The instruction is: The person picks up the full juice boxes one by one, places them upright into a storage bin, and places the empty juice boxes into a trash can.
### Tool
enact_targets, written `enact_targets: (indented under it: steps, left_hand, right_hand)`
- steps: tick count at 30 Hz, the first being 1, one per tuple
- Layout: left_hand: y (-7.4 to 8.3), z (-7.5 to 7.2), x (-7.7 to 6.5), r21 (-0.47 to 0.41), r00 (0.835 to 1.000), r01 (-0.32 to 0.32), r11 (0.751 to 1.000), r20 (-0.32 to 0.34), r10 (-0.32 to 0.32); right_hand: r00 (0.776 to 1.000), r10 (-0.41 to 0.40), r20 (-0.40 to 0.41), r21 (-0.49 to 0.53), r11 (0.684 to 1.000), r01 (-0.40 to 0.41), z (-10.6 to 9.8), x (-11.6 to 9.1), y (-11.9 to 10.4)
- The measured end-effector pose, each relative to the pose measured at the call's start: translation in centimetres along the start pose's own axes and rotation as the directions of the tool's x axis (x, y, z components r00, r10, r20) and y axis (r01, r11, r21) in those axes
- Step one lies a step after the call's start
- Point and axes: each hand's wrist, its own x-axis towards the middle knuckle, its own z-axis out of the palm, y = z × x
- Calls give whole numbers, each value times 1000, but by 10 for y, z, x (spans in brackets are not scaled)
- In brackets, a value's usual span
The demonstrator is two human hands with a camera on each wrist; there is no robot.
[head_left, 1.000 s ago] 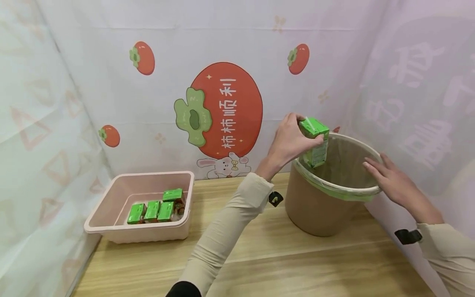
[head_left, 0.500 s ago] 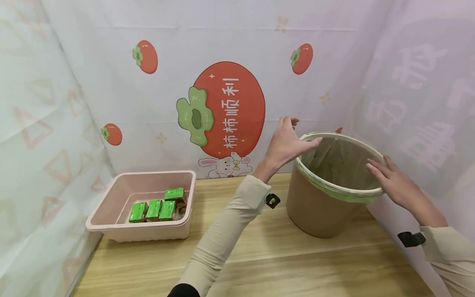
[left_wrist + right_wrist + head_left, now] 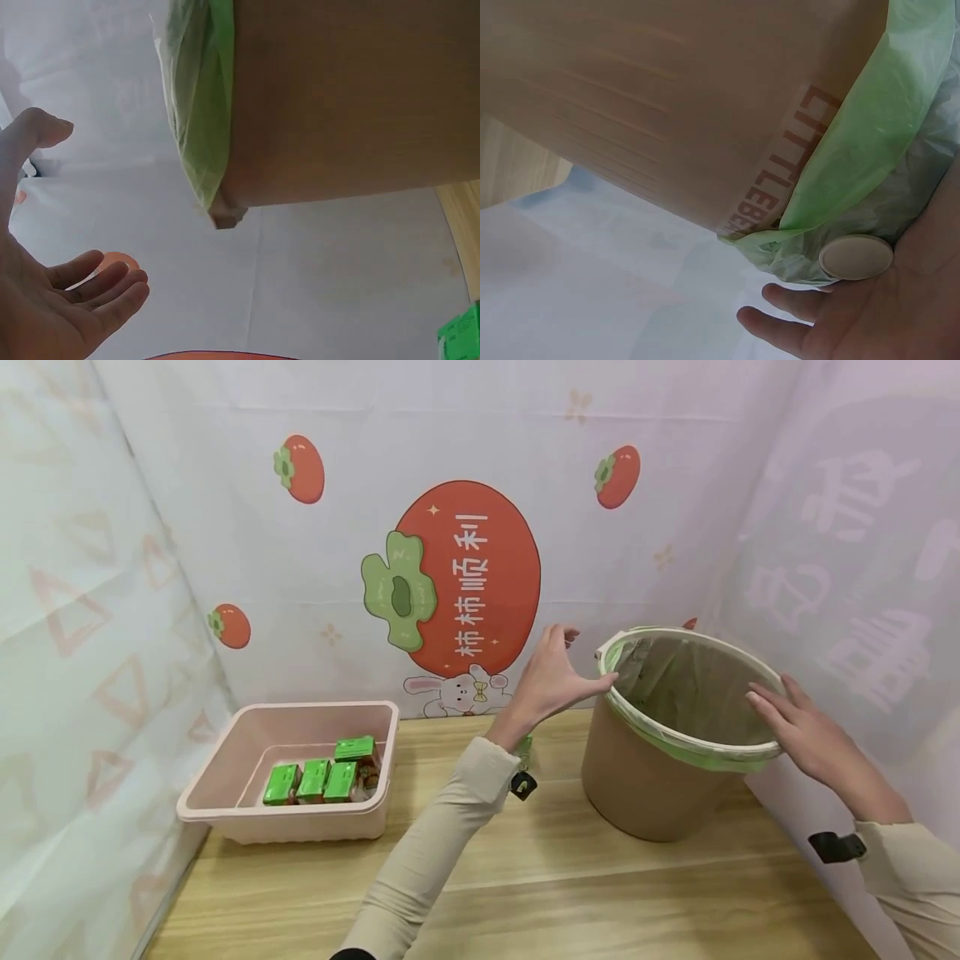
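My left hand [image 3: 551, 681] holds nothing, its thumb and fingers spread apart, just left of the brown bin [image 3: 648, 793]. In the left wrist view its palm [image 3: 37, 315] faces a green bin liner [image 3: 202, 97] folded over the bin's rim. My right hand [image 3: 813, 739] rests at the bin's right rim, fingers fairly straight. The right wrist view shows the liner [image 3: 862, 150] and a round pale knob [image 3: 855, 256] beside that palm. Behind my left wrist stands a green box [image 3: 525, 752], mostly hidden in the head view. Most of the bin's inside bottom is hidden.
On the left of the wooden table [image 3: 525, 877] stands a pink plastic basin [image 3: 281, 822]. Several green-topped drink boxes [image 3: 313, 781] lie in its front right part. A printed white cloth wall [image 3: 420, 435] closes off the back and both sides.
A second ago my left hand held a green drink box over the bin; it let go and the box is out of sight. The hand has since drawn back left and down.
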Motion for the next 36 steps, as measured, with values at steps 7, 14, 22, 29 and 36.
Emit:
enact_targets:
  steps: [7,14,22,29,36]
  left_hand:
    - [-33,0,-8,-39,999,23,999,40,-21]
    - [-72,2,-18,-54,996,47,997,78,-43]
    - [-113,9,-27,-101,992,72,992,111,-60]
    - [-151,17,-37,-124,983,96,988,166,-75]
    - [-186,25,-46,-115,965,188,975,205,-162]
  right_hand:
    - [1000,4,0,-4,1000,-4,0,0,3]
    - [1000,-3,-20,5,1000,3,2,-3,2]
    - [999,-18,-41,10,1000,18,2,-3,1]
    - [999,-8,-34,5,1000,9,3,-2,-1]
    - [999,-2,-40,4,1000,2,2,-1,0]
